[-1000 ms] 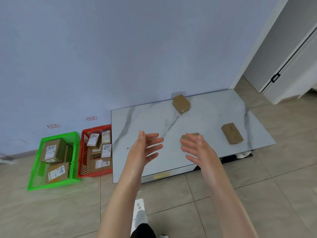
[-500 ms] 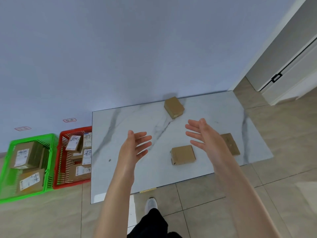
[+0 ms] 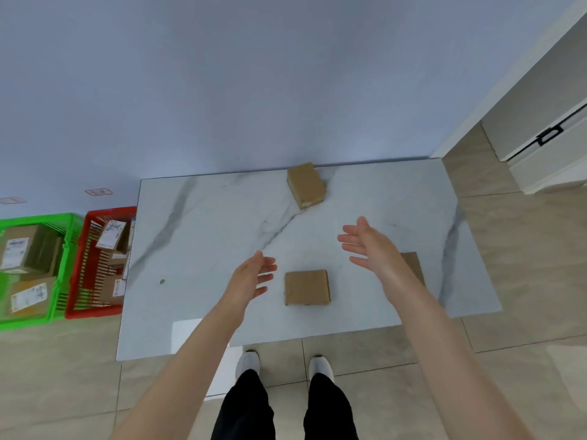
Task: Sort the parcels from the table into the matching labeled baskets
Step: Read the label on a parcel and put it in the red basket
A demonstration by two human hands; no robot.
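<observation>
Bright, even, soft light; no hard source in view. Wall (image 3: 222, 74) bluish, with paler glow just above far edge of desk (image 3: 197, 249). White glare patch on near left part of desk. Far box (image 3: 306, 185) casts short soft shadow to right. Left hand (image 3: 251, 277) and right hand (image 3: 371, 246) slightly soft at fingertips. Parcel labels (image 3: 14, 252) in green basket (image 3: 38, 217) and red basket (image 3: 111, 211) too blurred to read. Wide-angle bend: door frame (image 3: 511, 85) leans at right, desk edges splay toward near side.

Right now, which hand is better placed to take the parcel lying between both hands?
Probably left: the left hand is open close beside the parcel; the right hand is farther away.
</observation>
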